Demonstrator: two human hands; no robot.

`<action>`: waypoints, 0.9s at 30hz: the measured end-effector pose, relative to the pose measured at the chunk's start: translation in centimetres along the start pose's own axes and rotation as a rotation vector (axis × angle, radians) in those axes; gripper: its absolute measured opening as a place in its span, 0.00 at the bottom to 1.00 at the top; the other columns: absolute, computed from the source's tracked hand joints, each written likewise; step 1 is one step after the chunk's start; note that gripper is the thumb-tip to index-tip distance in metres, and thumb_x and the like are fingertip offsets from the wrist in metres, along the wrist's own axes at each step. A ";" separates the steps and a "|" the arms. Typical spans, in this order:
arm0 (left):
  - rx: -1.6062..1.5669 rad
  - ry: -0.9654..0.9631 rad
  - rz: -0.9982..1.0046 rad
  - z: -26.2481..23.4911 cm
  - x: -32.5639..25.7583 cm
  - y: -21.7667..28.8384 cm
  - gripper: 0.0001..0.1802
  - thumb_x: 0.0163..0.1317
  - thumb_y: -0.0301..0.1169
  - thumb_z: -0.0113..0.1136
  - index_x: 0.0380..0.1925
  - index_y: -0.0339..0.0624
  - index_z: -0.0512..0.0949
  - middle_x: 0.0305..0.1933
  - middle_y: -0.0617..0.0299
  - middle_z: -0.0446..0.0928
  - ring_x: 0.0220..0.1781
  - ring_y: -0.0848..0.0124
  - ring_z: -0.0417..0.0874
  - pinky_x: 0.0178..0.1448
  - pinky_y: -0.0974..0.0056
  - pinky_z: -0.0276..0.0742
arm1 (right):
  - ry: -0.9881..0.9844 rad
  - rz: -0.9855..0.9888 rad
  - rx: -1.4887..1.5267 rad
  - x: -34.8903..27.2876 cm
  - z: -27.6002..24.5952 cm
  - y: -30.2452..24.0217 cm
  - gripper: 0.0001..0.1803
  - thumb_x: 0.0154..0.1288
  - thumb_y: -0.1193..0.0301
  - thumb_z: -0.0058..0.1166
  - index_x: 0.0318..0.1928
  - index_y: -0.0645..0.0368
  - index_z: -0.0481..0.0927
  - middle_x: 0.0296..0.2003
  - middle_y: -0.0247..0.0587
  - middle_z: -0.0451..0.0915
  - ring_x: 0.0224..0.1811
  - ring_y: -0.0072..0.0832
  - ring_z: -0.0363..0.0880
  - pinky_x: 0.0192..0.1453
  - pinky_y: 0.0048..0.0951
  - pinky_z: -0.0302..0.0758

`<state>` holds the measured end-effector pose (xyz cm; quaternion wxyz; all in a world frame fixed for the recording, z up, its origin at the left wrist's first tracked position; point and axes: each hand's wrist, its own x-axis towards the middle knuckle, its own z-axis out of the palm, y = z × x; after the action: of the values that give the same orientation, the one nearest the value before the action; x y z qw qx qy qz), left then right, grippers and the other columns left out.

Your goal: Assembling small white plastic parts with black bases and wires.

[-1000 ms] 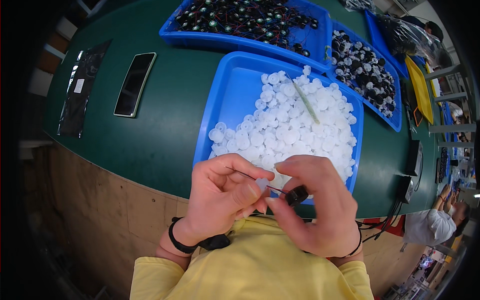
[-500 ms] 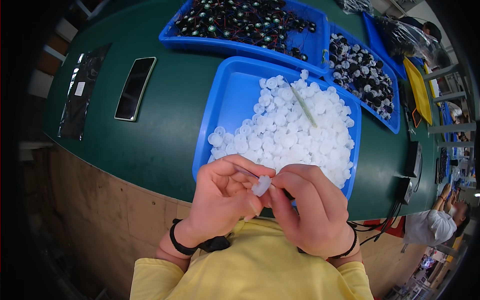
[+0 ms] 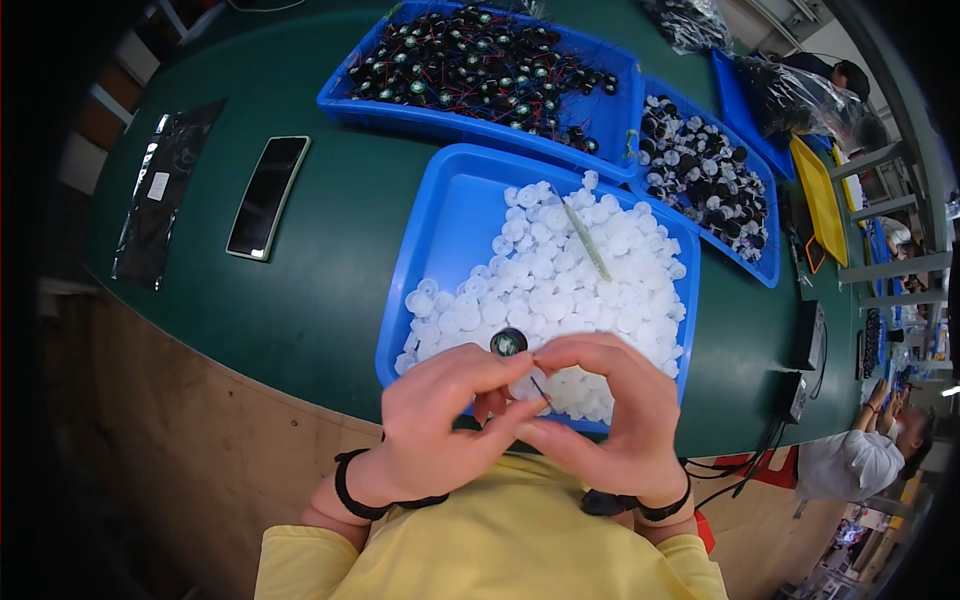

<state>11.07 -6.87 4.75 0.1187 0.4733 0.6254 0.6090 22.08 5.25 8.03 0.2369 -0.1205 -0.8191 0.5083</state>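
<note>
head view, largest first: the green table (image 3: 330,260) carries the near blue tray (image 3: 440,240), heaped on its right and near side with small white plastic caps (image 3: 570,280); a pale thin stick (image 3: 585,240) lies slantwise on the heap. beyond it sits a long blue tray of black wired parts (image 3: 480,70), and to the right another blue tray of black and white round pieces (image 3: 705,175). a dark phone (image 3: 267,197) and a black bag (image 3: 165,205) lie well apart on the left of the table.

both hands meet over the near rim of the cap tray, just in front of the yellow shirt (image 3: 490,545). the left hand (image 3: 435,430) is curled, its fingertips pinched on a small black round part (image 3: 508,343), which stands at the top of the grip, just above the thumbs and toward the tray. the right hand (image 3: 610,420) arches over from the other side, fingers closed, pressing a white cap (image 3: 527,385) against the left fingers; a thin dark wire (image 3: 541,390) crosses that cap. the two pieces lie touching or nearly so, between the hands, the black part slightly nearer the left.
</note>
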 end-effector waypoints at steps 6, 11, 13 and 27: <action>0.171 0.053 0.247 1.1 0.2 0.0 0.20 0.39 0.15 0.65 0.36 0.29 0.75 0.22 0.56 0.75 0.18 0.66 0.74 0.21 0.68 0.70 | 0.082 -0.217 -0.217 -0.1 0.1 0.9 0.09 0.48 0.82 0.58 0.33 0.67 0.76 0.24 0.44 0.77 0.22 0.32 0.76 0.26 0.25 0.74; 0.151 0.053 0.257 1.4 0.1 -0.3 0.20 0.38 0.17 0.67 0.35 0.33 0.75 0.19 0.60 0.73 0.15 0.71 0.72 0.19 0.72 0.64 | 0.153 -0.605 -0.482 0.2 -0.2 2.0 0.08 0.44 0.84 0.55 0.29 0.68 0.75 0.22 0.42 0.76 0.22 0.32 0.76 0.23 0.27 0.74; 0.149 0.012 0.217 1.1 0.1 0.0 0.18 0.37 0.19 0.69 0.32 0.33 0.76 0.18 0.58 0.71 0.15 0.69 0.70 0.17 0.70 0.62 | 0.203 -0.582 -0.466 -0.2 -0.2 2.6 0.07 0.45 0.84 0.54 0.29 0.66 0.75 0.22 0.41 0.76 0.21 0.32 0.76 0.22 0.27 0.73; -1.110 -0.371 -0.726 -0.5 0.7 -0.7 0.15 0.61 0.20 0.50 0.49 0.27 0.70 0.36 0.51 0.77 0.32 0.70 0.81 0.35 0.69 0.78 | 0.103 -0.341 -0.119 -1.1 -0.9 2.1 0.12 0.48 0.79 0.61 0.35 0.62 0.75 0.25 0.37 0.76 0.23 0.31 0.74 0.25 0.25 0.70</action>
<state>9.98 -6.55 4.55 0.6452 0.1993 0.3093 0.6696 23.42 6.45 6.17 0.3538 -0.0199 -0.8431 0.4046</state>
